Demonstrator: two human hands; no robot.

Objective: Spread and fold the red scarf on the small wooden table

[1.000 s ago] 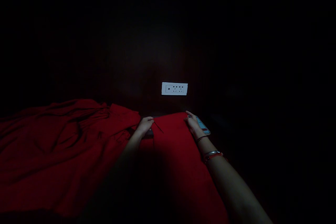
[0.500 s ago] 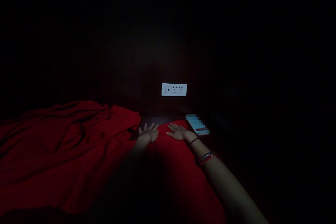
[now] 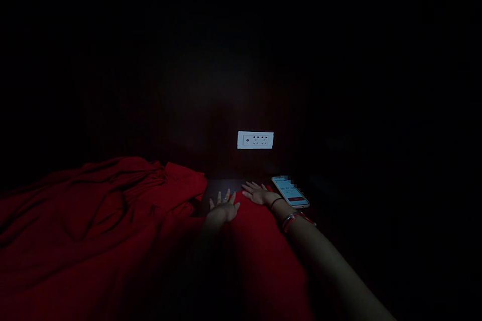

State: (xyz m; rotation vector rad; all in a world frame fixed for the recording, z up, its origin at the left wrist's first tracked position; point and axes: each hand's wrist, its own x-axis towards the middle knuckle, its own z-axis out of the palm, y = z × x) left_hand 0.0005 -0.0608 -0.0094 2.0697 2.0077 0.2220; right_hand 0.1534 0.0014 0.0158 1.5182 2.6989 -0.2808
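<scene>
A strip of red cloth (image 3: pixel 259 235) runs away from me, and both palms rest on its far part. My left hand (image 3: pixel 224 208) lies at the cloth's left edge with its fingers spread, some of them over the dark surface (image 3: pixel 222 184). Farther forward, at the far end of the strip, my right hand (image 3: pixel 258 194) is stretched flat, fingers pointing up and left. Neither hand grips anything. Deep shadow hides most of my left forearm and the near part of the cloth.
To the left, more red fabric (image 3: pixel 124 185) is heaped in folds. A lit phone (image 3: pixel 289 191) lies just right of my right hand. On the dark wall behind is a white socket plate (image 3: pixel 255 140). Darkness hides the surroundings.
The view has shifted, so the socket, phone and fabric appear lower and slightly right. My right hand has slid forward to the cloth's far end; my left hand has edged right.
</scene>
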